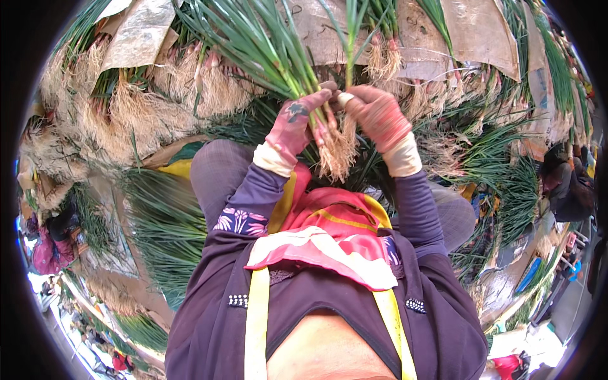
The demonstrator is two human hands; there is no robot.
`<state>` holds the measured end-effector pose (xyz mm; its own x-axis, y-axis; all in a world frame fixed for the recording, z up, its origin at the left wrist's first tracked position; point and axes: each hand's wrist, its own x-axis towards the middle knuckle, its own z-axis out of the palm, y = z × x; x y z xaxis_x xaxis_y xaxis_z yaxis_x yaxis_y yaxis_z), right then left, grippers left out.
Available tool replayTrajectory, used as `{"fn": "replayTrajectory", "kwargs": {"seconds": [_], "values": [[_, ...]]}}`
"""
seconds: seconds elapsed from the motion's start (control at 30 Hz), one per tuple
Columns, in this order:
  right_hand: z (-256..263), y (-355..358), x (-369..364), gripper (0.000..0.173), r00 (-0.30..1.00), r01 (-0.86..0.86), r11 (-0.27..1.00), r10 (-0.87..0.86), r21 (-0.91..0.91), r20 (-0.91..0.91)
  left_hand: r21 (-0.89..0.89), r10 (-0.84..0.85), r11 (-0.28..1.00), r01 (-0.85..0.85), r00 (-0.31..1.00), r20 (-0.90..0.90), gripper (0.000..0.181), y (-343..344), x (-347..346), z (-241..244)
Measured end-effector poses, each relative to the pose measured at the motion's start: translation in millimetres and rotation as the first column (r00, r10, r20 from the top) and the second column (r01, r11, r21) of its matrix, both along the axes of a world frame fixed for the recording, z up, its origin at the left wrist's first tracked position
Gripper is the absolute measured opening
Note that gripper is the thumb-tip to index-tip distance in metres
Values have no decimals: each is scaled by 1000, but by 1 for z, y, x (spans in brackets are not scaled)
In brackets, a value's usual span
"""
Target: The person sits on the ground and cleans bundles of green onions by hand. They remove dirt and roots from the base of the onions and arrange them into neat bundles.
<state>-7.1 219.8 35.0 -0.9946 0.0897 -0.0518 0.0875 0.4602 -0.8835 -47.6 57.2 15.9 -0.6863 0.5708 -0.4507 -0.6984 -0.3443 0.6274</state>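
Note:
My left hand (297, 116), in a stained pink glove with a pale cuff, is closed around a bunch of green onions (285, 71). Their leaves fan up and to the left, and their pale, tangled roots hang below the glove. Close beside it on the right, my right hand (377, 114), gloved the same way and slightly blurred, pinches a single green onion (350, 52) near its base between thumb and fingers. Its leaves point upward. The fingertips of both hands nearly meet at the stems.
Piles of rooted green onions (142, 107) lie ahead, partly under brown sheets (327, 33). A leafy heap (166, 228) is at my left, with loose onions (489, 152) at my right. Other people sit at the far left (52, 247) and far right (570, 185).

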Motion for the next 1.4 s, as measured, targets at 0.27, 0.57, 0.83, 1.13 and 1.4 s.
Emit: {"fn": "replayTrajectory", "kwargs": {"seconds": [0.27,0.57,0.83,1.13,1.4], "values": [[-11,-2,7,29,966,126,941,-44,-313,255,-90,-186,980,177,978,-94,29,-8,14,0],[4,-38,-7,20,997,48,982,-38,-184,61,-70,-110,992,107,993,-37,26,-20,25,10],[-22,-21,-22,34,959,-212,813,67,542,274,-136,195,960,-243,936,-294,25,-10,30,27],[13,83,-93,42,873,125,670,-424,732,240,380,152,905,-193,979,135,14,-16,13,-1],[28,133,-92,30,979,191,936,-159,-295,129,208,52,975,-79,990,131,34,-11,9,-2]]}}
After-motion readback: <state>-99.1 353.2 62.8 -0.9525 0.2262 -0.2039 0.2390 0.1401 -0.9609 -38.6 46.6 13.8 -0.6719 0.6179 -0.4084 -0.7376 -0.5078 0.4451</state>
